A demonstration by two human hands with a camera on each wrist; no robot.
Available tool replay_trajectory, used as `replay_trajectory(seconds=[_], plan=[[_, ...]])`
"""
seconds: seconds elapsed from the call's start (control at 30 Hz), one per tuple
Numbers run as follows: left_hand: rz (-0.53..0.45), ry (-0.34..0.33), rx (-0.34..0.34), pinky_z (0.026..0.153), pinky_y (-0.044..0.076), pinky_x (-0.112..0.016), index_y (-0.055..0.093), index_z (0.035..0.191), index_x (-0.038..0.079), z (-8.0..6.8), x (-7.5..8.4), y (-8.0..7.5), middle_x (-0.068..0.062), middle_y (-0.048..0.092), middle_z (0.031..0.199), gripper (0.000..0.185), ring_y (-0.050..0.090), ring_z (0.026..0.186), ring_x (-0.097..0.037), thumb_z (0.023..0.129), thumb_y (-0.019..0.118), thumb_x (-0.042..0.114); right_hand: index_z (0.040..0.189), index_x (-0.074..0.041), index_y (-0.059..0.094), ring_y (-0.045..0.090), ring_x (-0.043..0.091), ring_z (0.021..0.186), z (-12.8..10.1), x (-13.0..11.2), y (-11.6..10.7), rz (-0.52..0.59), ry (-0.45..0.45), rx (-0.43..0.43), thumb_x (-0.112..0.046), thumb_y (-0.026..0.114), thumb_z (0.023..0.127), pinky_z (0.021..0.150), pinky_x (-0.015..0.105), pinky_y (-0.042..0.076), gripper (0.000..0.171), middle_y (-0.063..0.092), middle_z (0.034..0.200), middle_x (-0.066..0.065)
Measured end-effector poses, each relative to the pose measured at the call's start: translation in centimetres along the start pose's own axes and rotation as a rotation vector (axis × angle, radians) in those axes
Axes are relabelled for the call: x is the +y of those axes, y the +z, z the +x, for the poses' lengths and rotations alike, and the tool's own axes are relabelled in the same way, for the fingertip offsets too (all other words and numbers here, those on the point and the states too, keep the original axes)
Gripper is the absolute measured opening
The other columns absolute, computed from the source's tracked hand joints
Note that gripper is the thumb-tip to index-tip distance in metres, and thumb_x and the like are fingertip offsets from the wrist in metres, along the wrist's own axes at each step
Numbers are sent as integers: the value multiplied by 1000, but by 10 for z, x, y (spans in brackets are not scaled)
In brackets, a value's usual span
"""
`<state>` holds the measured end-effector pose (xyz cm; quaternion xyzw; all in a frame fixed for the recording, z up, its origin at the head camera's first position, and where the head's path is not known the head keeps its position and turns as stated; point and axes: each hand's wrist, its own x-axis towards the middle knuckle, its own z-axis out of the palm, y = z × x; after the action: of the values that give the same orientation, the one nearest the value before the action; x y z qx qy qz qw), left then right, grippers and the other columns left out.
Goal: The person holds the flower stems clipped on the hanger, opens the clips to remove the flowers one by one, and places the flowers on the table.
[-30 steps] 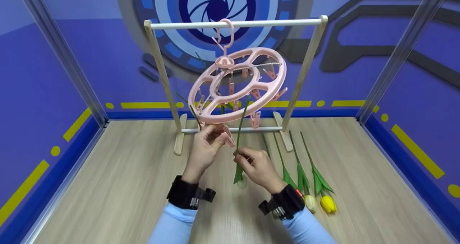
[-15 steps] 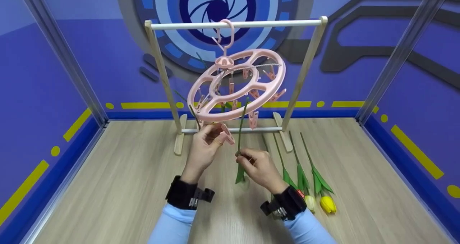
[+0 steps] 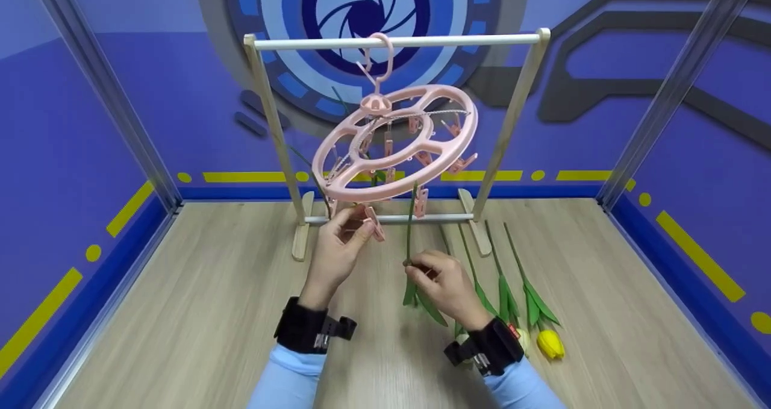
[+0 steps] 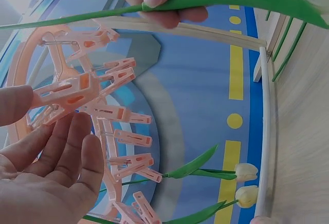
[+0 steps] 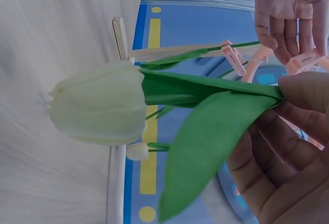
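Below the near rim of a round pink clip hanger [image 3: 391,192], my left hand [image 3: 334,249] pinches one of its clothespins [image 3: 374,223] between thumb and fingers. The left wrist view shows that clothespin [image 4: 72,91] close up, with the other fingers extended beneath it. My right hand [image 3: 444,282] pinches an artificial white tulip [image 5: 97,106] by its stem [image 3: 411,228], just where the green leaves begin. The bloom points down and the stem's bare end points up, to the right of the pinched clothespin and apart from it. In the head view my hand hides the bloom.
The hanger hooks over the white bar [image 3: 446,40] of a wooden stand and tilts. Two white tulips [image 4: 247,171] hang bloom-down from other clips. Several tulips lie on the table to the right, a yellow one [image 3: 550,344] outermost. Patterned walls enclose the table [image 3: 229,312].
My right hand has shifted a little right and down with the tulip, whose leaves have turned. My left hand has drawn slightly left with the clothespin, and the hanger has swung slightly with it.
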<state>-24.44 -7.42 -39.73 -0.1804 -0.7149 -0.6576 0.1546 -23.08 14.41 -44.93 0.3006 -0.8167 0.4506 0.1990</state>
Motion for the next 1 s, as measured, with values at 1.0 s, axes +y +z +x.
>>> replay_trajectory(seconds=[1.0], plan=[[270, 52, -45, 79, 53, -31, 64, 135, 0, -22, 0, -14, -11, 72, 111, 36, 66, 95, -26, 102, 66, 14, 106, -8, 78, 56, 4, 69, -19, 10, -37, 37, -40, 128, 4, 70, 94, 59, 18, 47, 19, 70, 90, 1]])
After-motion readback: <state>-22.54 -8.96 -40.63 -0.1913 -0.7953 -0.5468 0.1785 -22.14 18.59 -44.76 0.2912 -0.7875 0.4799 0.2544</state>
